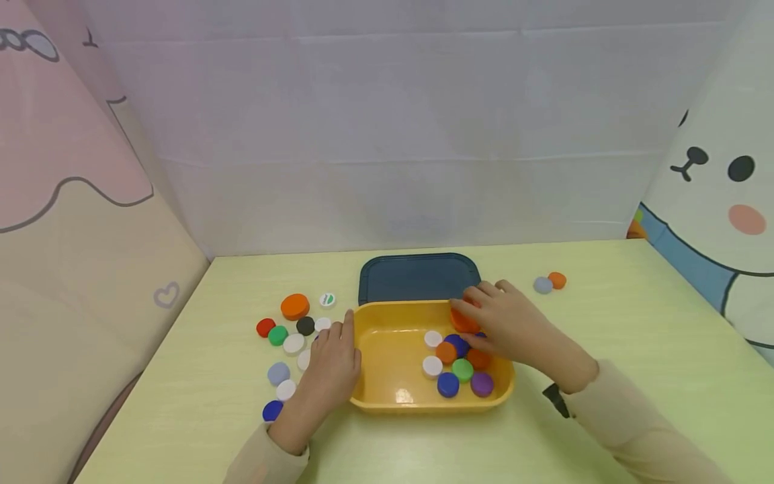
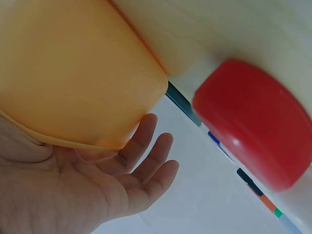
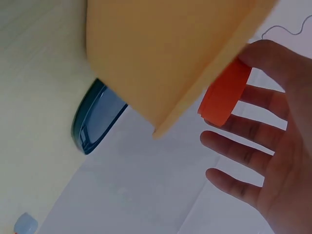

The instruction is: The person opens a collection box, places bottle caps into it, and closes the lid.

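A yellow plastic box (image 1: 387, 363) holds several bottle caps, bunched in its right half: blue, white, purple, orange and a light green cap (image 1: 462, 370). At the box's left rim, my left hand (image 1: 329, 370) grips the edge; in the left wrist view its fingers lie along the outer wall. Over the back right corner, my right hand (image 1: 514, 329) pinches a large orange cap (image 1: 464, 318) between thumb and fingers. The right wrist view shows this orange cap (image 3: 226, 92) at the rim, partly hidden by the box.
Left of the box lie several loose caps, among them an orange cap (image 1: 295, 306) and a green cap (image 1: 278, 335). A dark blue lid (image 1: 420, 277) lies behind the box. Two caps, pale blue (image 1: 543, 285) and orange (image 1: 557, 280), sit at the back right. A white cloth wall (image 1: 387, 134) stands behind.
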Demonstrator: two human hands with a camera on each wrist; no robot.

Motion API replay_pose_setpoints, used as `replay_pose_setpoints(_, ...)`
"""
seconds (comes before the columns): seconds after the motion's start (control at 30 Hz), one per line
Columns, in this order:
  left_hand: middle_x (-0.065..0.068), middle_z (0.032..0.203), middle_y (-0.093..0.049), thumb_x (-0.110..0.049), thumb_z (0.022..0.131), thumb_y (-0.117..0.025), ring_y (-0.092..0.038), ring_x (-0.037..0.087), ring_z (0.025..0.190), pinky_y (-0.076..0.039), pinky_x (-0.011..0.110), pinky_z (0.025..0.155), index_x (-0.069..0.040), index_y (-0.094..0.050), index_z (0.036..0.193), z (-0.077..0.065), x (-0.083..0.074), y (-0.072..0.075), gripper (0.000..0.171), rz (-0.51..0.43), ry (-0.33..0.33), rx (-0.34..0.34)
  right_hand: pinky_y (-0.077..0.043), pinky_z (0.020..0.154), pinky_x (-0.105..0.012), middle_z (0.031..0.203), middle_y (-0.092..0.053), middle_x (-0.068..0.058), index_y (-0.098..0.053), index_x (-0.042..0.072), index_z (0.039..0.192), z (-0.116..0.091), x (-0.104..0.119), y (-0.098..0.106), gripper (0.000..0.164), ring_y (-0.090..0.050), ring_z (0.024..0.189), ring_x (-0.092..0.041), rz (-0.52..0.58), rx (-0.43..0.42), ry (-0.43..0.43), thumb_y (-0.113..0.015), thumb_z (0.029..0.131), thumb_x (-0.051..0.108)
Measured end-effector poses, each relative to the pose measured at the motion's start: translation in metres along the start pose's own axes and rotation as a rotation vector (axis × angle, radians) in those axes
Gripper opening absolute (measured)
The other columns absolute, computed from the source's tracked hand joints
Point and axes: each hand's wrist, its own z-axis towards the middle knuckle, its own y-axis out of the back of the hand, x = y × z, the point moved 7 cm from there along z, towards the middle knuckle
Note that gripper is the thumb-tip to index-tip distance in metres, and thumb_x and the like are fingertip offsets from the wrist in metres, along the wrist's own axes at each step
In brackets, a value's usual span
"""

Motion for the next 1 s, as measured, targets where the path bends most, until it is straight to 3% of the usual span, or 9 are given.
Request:
replay_pose_setpoints(0.2, 0.015, 0.121, -0.048, -0.018, 0.092, -0.042, -0.043, 0.030, 0.107, -0.035, 0.045, 0.100, -0.003, -0.023, 0.143, 0.000, 0.001, -0.001, 0.056, 0.001, 0.007, 0.005, -0.043, 0.072, -0.033, 0.097, -0.059, -0.003, -0.061, 0.017, 0.111, 0.012, 0.027, -0.009, 0.046, -0.052, 0.088, -0.021, 0.043, -0.008, 0.096, -0.064, 0.078, 0.049)
replay_pose_setpoints(0.37, 0.015, 0.122, -0.048, -0.018, 0.092, -0.042, -0.043, 0.030, 0.107, -0.035, 0.045, 0.100, -0.003, -0.023, 0.143, -0.001, 0.001, -0.001, 0.056, -0.002, 0.003, 0.002, -0.046, 0.081, -0.037, 0.101, -0.060, -0.003, -0.059, 0.019, 0.116, 0.020, 0.043, -0.022, 0.047, -0.054, 0.095, -0.022, 0.070, 0.050, 0.148, -0.057, 0.083, 0.051)
replay_pose_setpoints(0.5, 0.016, 0.121, -0.048, -0.018, 0.092, -0.042, -0.043, 0.030, 0.107, -0.035, 0.045, 0.099, -0.002, -0.024, 0.143, -0.001, 0.000, -0.001, 0.056, -0.001, -0.003, -0.003, -0.044, 0.088, -0.039, 0.105, -0.059, -0.003, -0.057, 0.019, 0.121, 0.023, 0.051, -0.033, 0.047, -0.053, 0.097, -0.022, 0.103, 0.137, 0.162, -0.055, 0.085, 0.049)
replay_pose_setpoints(0.6, 0.016, 0.121, -0.048, -0.018, 0.092, -0.042, -0.043, 0.030, 0.107, -0.035, 0.045, 0.100, -0.002, -0.024, 0.143, -0.001, 0.000, 0.000, 0.057, 0.001, 0.000, -0.005, -0.044, 0.084, -0.036, 0.106, -0.058, -0.003, -0.057, 0.020, 0.122, 0.024, 0.056, -0.039, 0.045, -0.051, 0.095, -0.020, 0.109, 0.171, 0.176, -0.056, 0.086, 0.046)
replay_pose_setpoints(1.0, 0.015, 0.122, -0.048, -0.018, 0.093, -0.043, -0.043, 0.030, 0.108, -0.035, 0.045, 0.100, -0.002, -0.023, 0.143, -0.002, 0.001, -0.002, 0.057, 0.004, 0.005, -0.004, -0.043, 0.083, -0.034, 0.107, -0.059, 0.000, -0.057, 0.022, 0.121, 0.025, 0.061, -0.047, 0.042, -0.050, 0.094, -0.018, 0.113, 0.178, 0.191, -0.055, 0.087, 0.045)
